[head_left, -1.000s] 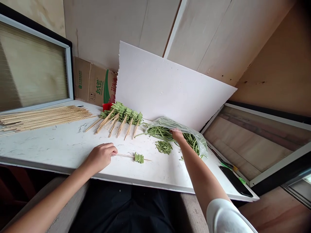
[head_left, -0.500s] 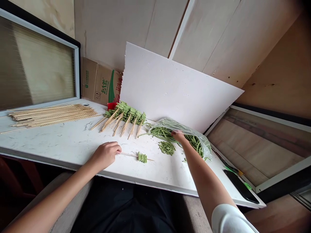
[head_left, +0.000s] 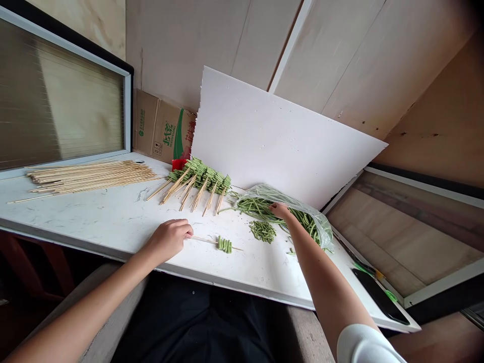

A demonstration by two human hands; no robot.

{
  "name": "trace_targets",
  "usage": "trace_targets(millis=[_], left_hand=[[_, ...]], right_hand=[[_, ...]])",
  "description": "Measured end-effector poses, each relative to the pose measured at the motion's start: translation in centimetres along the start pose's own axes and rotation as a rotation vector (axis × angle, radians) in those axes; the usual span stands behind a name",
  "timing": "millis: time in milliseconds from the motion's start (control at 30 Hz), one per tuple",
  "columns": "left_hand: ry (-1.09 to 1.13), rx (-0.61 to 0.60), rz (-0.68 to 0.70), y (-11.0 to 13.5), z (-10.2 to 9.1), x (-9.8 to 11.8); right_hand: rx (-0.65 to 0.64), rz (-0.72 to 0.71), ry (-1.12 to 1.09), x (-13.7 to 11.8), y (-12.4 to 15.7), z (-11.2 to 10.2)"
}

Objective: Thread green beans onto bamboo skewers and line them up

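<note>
My left hand (head_left: 170, 238) rests closed on the white table (head_left: 94, 222), pinching the blunt end of a bamboo skewer (head_left: 206, 241). A few short green bean pieces (head_left: 225, 245) are threaded on that skewer. My right hand (head_left: 280, 210) reaches into an open clear plastic bag (head_left: 302, 209) of long green beans (head_left: 254, 205); its fingers are closed down among the beans. A small heap of cut bean pieces (head_left: 262, 230) lies just in front of the bag.
Several finished bean skewers (head_left: 196, 182) are stacked at the back, beside a red tub (head_left: 177, 164). A bundle of bare skewers (head_left: 91, 176) lies at left. A white board (head_left: 280, 136) and a cardboard box (head_left: 162, 132) lean on the wall. A black phone (head_left: 380, 296) lies at right.
The view has drifted, shifting everything slightly right. My right hand has stayed in the bag among the beans. My left hand keeps its hold on the skewer.
</note>
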State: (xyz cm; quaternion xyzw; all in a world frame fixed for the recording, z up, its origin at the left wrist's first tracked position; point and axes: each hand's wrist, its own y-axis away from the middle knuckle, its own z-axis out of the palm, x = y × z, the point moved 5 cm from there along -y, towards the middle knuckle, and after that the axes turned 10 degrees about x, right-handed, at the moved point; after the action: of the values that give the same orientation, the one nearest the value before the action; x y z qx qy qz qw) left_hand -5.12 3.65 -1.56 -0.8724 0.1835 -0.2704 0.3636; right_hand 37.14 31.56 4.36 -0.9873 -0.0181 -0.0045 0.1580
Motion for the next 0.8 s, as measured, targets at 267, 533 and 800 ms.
trace_targets(millis=[267, 533, 800], left_hand=[[0.0, 0.003, 0.007, 0.0, 0.1, 0.0], [-0.004, 0.002, 0.014, -0.2, 0.0, 0.2], [0.021, 0.004, -0.02, -0.2, 0.0, -0.1]], right_hand=[[0.042, -0.001, 0.016, 0.0, 0.6, -2.1], [0.173, -0.05, 0.025, 0.7, 1.8, -7.7], [0.357, -0.06, -0.179, 1.6, 1.1, -14.3]])
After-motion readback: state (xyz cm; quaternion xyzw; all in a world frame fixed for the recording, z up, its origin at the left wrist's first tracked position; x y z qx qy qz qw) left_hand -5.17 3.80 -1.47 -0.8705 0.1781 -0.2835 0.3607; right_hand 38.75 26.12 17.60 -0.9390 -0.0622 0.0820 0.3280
